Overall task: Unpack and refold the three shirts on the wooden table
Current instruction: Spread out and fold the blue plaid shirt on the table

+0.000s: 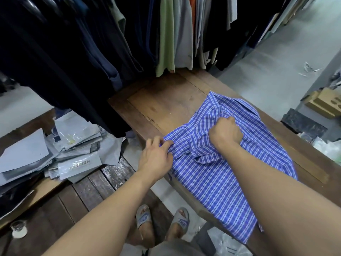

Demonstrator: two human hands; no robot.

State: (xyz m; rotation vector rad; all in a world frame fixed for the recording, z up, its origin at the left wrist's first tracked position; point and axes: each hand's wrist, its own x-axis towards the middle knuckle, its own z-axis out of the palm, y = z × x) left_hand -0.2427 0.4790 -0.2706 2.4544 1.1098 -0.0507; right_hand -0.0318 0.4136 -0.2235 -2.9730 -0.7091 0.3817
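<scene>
We stand at a brown wooden table (166,100) with hanging clothes (92,43) behind. On it lies a blue striped cloth shirt (212,174). Our left hand (156,157) pinches its edge, and our right hand (225,133) grips its middle.

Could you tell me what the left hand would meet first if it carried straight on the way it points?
More of the blue striped shirt, whose edge the left hand pinches; the right hand seems just off that line, though depth is unclear.

Grey packet (79,169), left of where the left hand (156,157) pinches the shirt (212,180) — "…SHION", its start blurred. Slides (144,218) below that grip — "NIKE" on each strap.
</scene>
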